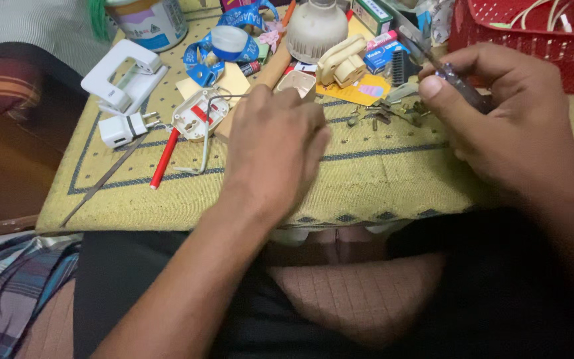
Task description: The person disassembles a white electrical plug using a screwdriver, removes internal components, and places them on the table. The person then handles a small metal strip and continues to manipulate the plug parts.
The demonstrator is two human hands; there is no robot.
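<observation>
The screwdriver (456, 83), slim with a dark see-through handle, sits pinched between thumb and fingers of the right hand (506, 126), its shaft pointing up toward eleven o'clock; the left hand (277, 149) lies palm down on the yellow patterned cloth (367, 179), fingers loosely curled, blurred, and whether it holds anything I cannot tell; at twelve o'clock of it, just beyond the fingertips, rests a small beige socket shell (297, 81). Between the two hands lies a scatter of small dark metal parts (383, 114). At eleven o'clock from the screwdriver stand a small blue box (380, 56) and a green-and-white carton (372, 13); a yellow card (367, 90) lies under a cream plug (341, 61). At nine o'clock of the left hand are an opened white plug (194, 116), a red pen (165, 158), a white adapter (122, 127); a red basket (526, 40) stands at one o'clock of the right hand.
</observation>
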